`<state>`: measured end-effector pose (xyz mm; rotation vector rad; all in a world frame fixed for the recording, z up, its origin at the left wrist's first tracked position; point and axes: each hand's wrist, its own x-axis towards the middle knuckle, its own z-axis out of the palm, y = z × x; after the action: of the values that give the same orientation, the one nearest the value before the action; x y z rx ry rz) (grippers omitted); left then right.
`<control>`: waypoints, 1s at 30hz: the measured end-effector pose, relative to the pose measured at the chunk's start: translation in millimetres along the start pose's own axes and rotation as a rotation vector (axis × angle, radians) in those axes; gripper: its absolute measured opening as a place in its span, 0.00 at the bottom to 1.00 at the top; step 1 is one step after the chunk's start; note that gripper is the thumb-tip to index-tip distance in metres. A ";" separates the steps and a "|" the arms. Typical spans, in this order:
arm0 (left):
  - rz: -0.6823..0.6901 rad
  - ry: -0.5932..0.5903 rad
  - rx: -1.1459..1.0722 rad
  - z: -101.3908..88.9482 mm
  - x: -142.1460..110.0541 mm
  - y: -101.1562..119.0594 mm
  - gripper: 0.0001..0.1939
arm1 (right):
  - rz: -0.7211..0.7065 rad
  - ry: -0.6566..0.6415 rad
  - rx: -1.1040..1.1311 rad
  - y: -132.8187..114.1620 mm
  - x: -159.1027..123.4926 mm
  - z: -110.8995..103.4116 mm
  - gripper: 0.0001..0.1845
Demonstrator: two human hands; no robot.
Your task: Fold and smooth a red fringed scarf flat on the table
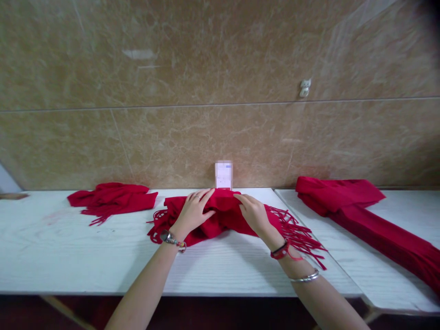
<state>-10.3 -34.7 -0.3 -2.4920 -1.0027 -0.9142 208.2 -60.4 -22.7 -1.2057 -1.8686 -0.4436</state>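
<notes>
A red fringed scarf (225,213) lies bunched and partly folded on the white table in front of me, its tassels fanned out at both ends. My left hand (195,211) rests on the scarf's left part, thumb and fingers apart, with a ring on one finger. On the right part of the same scarf lies my right hand (255,213), fingers stretched toward the middle; its fingertips touch the cloth. Folds under both palms are hidden.
Another red scarf (115,199) lies crumpled at the left. A longer red scarf (338,195) stretches toward the right edge. A phone (223,175) leans on the marbled wall (165,142) behind the table (68,256). A small cat-shaped piece (305,88) is on the wall.
</notes>
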 end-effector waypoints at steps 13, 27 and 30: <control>-0.197 0.238 -0.209 -19.1 -1.1 -30.9 0.04 | 0.253 -0.408 -0.121 12.7 7.9 -16.5 0.24; -0.467 0.330 -0.259 -19.7 -6.0 -54.3 0.10 | 0.497 -0.391 -0.280 68.9 1.1 -22.0 0.24; -0.411 0.109 -0.339 -12.2 -16.4 -50.8 0.15 | 0.523 -0.506 -0.280 74.7 -2.4 -20.5 0.24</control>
<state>-60.6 -12.9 0.2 -2.5029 -1.4600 -1.4319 283.0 -40.2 -23.5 -2.0765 -1.8243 -0.1097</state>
